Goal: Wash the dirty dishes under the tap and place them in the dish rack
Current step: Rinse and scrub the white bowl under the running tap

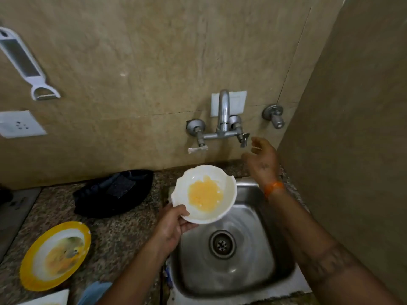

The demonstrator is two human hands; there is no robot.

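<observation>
My left hand (pixel 174 225) grips the near rim of a white bowl (pixel 222 208) smeared with yellow residue, holding it over the back left corner of the steel sink (pixel 246 256). My right hand (pixel 261 157) is raised with fingers apart, just right of the tap's right handle (pixel 244 138), holding nothing. The chrome tap (pixel 223 111) is mounted on the wall above the sink; no water stream shows. A dirty yellow-rimmed plate (pixel 55 254) lies on the counter at the left. No dish rack is in view.
A black pan with a dark scrub pad (pixel 114 190) sits on the granite counter behind the plate. A separate wall valve (pixel 274 116) is right of the tap. A grater-peeler (pixel 26 64) and a socket (pixel 19 124) hang on the left wall. A side wall closes in on the right.
</observation>
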